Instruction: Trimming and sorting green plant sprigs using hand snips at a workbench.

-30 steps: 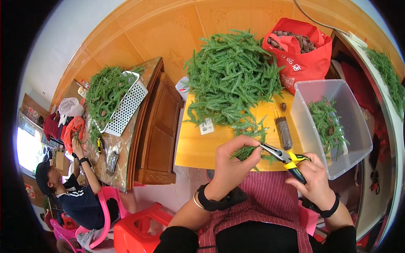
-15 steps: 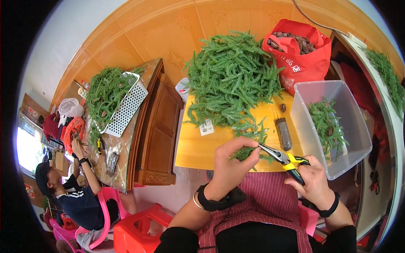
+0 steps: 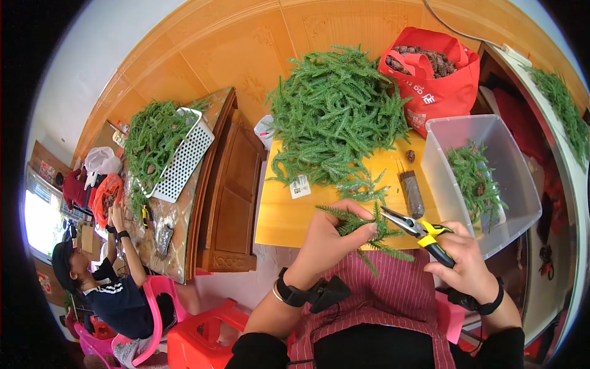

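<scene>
Between the fingers of my left hand [image 3: 332, 237] is a green artificial pine sprig [image 3: 384, 237], its needled twigs fanning out on both sides. My right hand [image 3: 461, 255] grips long-nose pliers [image 3: 424, 232] with black and yellow handles. The pliers' jaws are parted and point left, close to the sprig but apart from it. Beyond my hands, a loose pine sprig [image 3: 362, 184] lies at the front of a large heap of green pine sprigs [image 3: 338, 111]. A bundle of thin dark wires [image 3: 412, 194] and a pine cone [image 3: 410, 155] lie on the yellow table [image 3: 283, 215].
A clear plastic bin [image 3: 439, 166] with decorated sprigs stands at the right, a red bag [image 3: 439, 98] of pine cones behind it. At the left, a co-worker [image 3: 117, 295] sits at another table with a white basket [image 3: 190, 157] of greenery. A red stool [image 3: 206, 344] stands below.
My left hand has turned, and the sprig in it now spreads toward me. The pliers have drawn off from my left fingertips, and their jaws have opened.
</scene>
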